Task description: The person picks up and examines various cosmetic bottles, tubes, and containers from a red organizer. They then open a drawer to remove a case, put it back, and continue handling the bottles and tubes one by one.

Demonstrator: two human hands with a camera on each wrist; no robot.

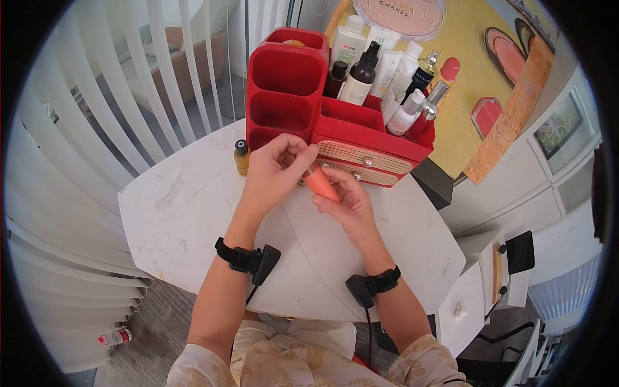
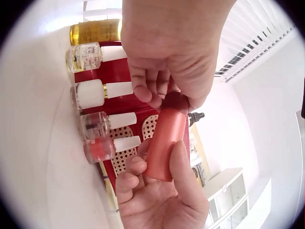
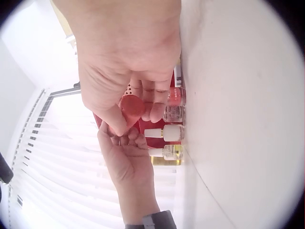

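A coral, tube-shaped bottle with a dark red cap is held between both hands above the table, tilted in the head view. My left hand pinches its cap end with thumb and fingers. The right hand grips the coral body near its base, thumb on one side and fingers on the other. In the right wrist view the round base faces the camera. Beyond the hands is a red organizer with rattan-front drawers. The left fingers partly cover the cap.
Several nail polish bottles, among them a white one and a coral one, stand in a row before the organizer. A yellow bottle is at its left. Skincare bottles fill its right side. All stand on a white marble-patterned table.
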